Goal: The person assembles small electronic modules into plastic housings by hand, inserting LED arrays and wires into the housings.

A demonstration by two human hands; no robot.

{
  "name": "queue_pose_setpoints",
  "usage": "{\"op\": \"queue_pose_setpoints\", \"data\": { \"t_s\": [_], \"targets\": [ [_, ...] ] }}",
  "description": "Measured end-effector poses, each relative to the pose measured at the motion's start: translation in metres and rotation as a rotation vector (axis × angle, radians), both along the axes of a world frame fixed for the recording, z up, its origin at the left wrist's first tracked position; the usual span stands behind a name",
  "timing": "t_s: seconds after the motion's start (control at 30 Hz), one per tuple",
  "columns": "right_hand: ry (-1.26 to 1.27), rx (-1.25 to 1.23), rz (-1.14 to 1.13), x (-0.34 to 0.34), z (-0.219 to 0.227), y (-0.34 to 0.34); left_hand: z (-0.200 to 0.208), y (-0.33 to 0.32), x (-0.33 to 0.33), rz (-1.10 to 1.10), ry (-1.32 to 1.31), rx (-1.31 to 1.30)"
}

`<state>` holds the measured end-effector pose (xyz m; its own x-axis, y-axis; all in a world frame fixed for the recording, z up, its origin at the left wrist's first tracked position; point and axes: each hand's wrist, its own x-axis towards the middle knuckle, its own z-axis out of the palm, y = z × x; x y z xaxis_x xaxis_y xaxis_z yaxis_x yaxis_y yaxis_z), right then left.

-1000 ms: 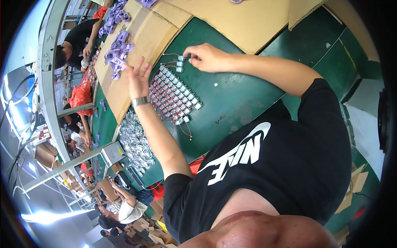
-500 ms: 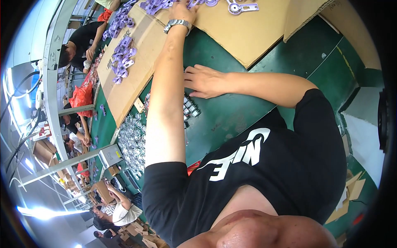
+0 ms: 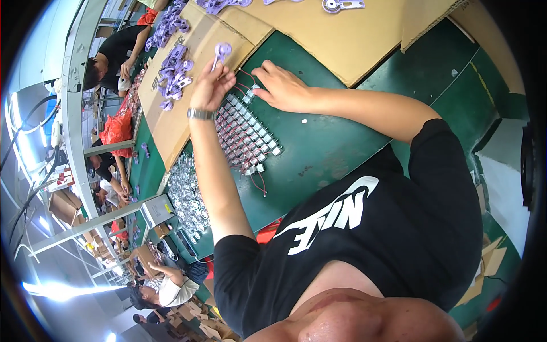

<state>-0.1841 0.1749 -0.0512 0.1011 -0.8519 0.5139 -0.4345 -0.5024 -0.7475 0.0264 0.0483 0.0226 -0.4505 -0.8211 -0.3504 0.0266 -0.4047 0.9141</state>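
Note:
My left hand [image 3: 212, 86], with a metal watch at the wrist, holds up a purple plastic part [image 3: 223, 50] with a ring end and a short handle. Its thumb and fingers close round the handle. To the right, the fingertips of my right hand [image 3: 282, 86] are at a small pale module with red wires [image 3: 249, 94], at the far end of a block of similar modules [image 3: 245, 134]. The fingers are bent, and the contact is partly hidden. Rows of these modules with red wires lie on the green table between my forearms.
Cardboard sheets [image 3: 319, 43] cover the far table, with purple parts [image 3: 174, 71] piled on the left one. Many clear round pieces [image 3: 188, 194] lie beyond my left forearm. A metal frame [image 3: 71, 125] stands at left, with other people working past it.
My left hand has come back from the far purple parts, now carrying one, and moved left. My right hand has moved farther away, from lying flat to the module, with fingers bent.

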Motion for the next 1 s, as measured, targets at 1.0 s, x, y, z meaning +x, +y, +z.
{"op": "queue_pose_setpoints", "data": {
  "t_s": [1.0],
  "targets": [
    [-0.666,0.506,0.222,0.015,0.010,-0.041,-0.022,0.093,0.038,0.323,-0.245,-0.448]
  ]
}}
